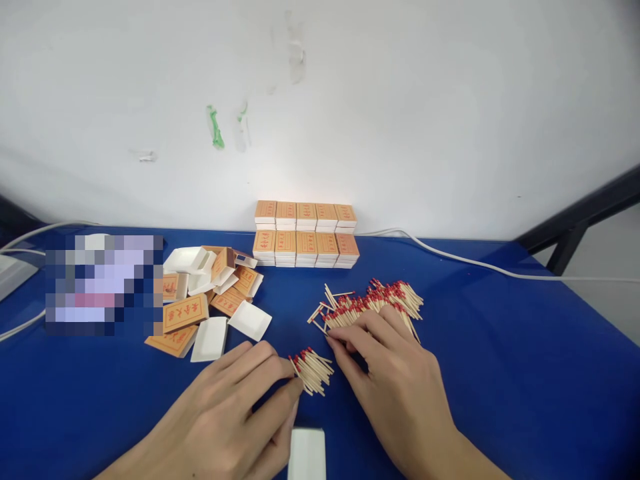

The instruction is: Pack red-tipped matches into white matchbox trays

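At the left edge of a small bunch of red-tipped matches, my left hand has its fingers bent together, with a match at their tips. My right hand is over the near side of a larger match pile. Its thumb and index finger pinch a match at the pile's left end. The right palm hides part of this pile. Below the small bunch, a white box-like object is cut off by the bottom edge.
Loose orange matchbox sleeves and white inner trays lie heaped at left. Matchboxes stand stacked in two rows by the wall. A white cable crosses the blue table. A blurred-out object is far left.
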### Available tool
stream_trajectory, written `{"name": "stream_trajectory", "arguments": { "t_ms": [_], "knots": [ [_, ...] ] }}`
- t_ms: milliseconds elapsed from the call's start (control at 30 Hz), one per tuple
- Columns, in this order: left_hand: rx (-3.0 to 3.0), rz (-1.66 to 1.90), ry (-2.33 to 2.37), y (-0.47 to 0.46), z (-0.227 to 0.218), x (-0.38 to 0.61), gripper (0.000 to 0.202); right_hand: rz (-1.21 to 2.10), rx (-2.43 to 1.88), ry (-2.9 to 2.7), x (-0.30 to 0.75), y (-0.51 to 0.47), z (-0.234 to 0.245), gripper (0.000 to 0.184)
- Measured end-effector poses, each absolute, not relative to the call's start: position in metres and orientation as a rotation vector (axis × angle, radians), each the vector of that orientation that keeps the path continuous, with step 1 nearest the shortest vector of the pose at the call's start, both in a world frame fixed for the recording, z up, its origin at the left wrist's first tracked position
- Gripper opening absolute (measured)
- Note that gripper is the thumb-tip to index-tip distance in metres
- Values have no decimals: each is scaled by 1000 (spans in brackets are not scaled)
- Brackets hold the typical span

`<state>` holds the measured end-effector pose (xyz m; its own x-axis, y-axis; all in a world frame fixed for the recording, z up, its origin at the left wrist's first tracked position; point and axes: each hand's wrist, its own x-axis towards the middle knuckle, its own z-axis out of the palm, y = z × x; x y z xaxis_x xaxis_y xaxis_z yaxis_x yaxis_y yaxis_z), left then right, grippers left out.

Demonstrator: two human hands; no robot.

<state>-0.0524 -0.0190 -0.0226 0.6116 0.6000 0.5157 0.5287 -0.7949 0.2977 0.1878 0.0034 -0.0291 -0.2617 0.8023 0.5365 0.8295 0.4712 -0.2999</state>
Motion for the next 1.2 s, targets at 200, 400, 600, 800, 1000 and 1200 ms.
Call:
{"name": "stream_trajectory", "arguments": {
  "t_ms": [200,400,600,800,1000,1200],
  "knots": [
    [2762,784,1257,-17,-13,-52,43,235,-1357,-2116,189,-1,-27,18],
    [2885,591,1400,-8,-17,-46,55,361,-1357,-2092,190,-4,-18,14],
    [2875,557,1367,-1,-26,-43,54,10,-1351,-2180,186,-6,-21,22],
    [2856,607,1358,-3,-24,-46,50,-177,-1333,-2283,185,-11,-21,32],
    [2822,606,1391,-9,-20,-49,46,-277,-1339,-2349,186,-14,-24,35],
    [2813,520,1437,-15,-17,-48,47,-183,-1351,-2397,186,-14,-25,41]
  ]
}}
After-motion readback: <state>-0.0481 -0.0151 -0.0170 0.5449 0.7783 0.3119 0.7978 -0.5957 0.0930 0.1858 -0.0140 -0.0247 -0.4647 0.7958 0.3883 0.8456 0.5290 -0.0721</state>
